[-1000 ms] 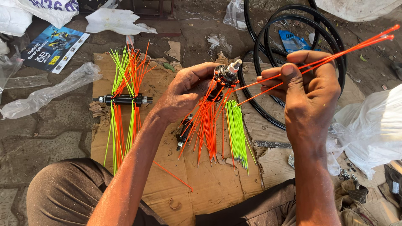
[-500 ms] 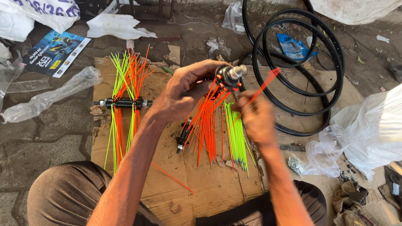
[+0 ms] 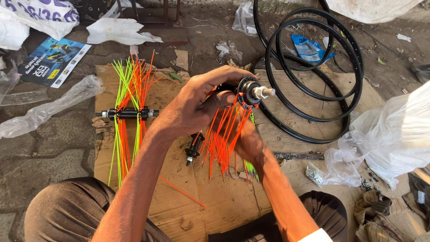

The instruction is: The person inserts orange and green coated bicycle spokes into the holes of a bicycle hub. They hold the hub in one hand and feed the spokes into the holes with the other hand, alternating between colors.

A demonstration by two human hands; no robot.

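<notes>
Left hand (image 3: 197,105) fingers wrapped round black hub (image 3: 249,92): rigid, weighty; grip by barrel. Orange spokes (image 3: 222,141) springy, loose. Right hand (image 3: 249,144) fingers below, hidden; cannot tell.

The person is wearing dark brown trousers, and the cloth is showing soft folds over both knees. Both forearms are showing bare, with no watch or ring visible on the left hand (image 3: 197,105) or the right hand (image 3: 248,143). A small piece of white sleeve is appearing near the right elbow.
</notes>
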